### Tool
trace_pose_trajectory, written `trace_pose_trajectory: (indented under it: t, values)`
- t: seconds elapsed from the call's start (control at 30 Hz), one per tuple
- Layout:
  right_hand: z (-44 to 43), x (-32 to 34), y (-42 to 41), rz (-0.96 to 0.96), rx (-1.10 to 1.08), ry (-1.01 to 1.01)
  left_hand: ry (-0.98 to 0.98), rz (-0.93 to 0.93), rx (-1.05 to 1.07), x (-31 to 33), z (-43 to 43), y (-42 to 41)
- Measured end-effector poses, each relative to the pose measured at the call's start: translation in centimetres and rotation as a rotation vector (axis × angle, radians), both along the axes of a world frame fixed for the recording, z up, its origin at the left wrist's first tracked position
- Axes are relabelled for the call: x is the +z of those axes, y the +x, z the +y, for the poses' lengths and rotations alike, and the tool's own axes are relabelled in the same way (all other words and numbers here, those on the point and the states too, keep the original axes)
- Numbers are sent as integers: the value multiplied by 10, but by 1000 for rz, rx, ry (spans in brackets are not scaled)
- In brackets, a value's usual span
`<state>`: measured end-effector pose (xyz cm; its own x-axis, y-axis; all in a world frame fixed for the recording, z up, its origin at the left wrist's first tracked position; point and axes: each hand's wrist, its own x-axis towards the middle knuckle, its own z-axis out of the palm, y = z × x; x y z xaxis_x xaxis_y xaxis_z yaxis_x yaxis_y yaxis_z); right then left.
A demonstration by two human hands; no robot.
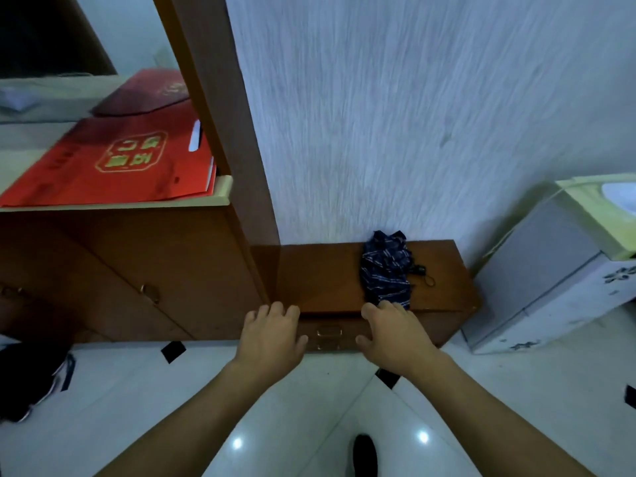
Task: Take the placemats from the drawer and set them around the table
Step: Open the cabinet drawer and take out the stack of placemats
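Observation:
A low brown wooden cabinet (330,277) stands against the white wall. Its drawer front (328,333) carries a metal handle between my two hands. My left hand (272,337) lies at the cabinet's front top edge, left of the handle, fingers spread and bent over the edge. My right hand (392,335) lies on the same edge to the right of the handle, its fingertips near a folded umbrella. The drawer looks shut. No placemats show in this view.
A folded dark blue striped umbrella (387,268) lies on the cabinet top. A taller brown cupboard (137,270) at left holds red folders (113,163). A white-grey appliance (557,270) stands at right. Dark shoes (31,380) sit on the glossy white floor.

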<state>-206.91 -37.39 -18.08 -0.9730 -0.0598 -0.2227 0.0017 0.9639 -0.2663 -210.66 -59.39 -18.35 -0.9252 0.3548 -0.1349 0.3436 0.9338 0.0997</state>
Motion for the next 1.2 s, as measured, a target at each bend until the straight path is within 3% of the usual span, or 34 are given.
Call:
trace_pose_trajectory:
  t: [0.27, 0.43, 0.8, 1.0, 1.2]
  values:
    - [20, -102, -109, -36, 57, -25, 31, -49, 71, -100, 33, -92]
    - [14, -210, -138, -8, 28, -82, 58, -64, 48, -212, 42, -127]
    - [-12, -451, -178, -67, 24, -37, -89, -100, -41, -459, 39, -180]
    - [-13, -516, -204, -52, 39, 29, -149, -72, -46, -523, 37, -200]
    - [-17, -542, -210, 27, 58, 115, -124, -35, -36, -552, 39, -202]
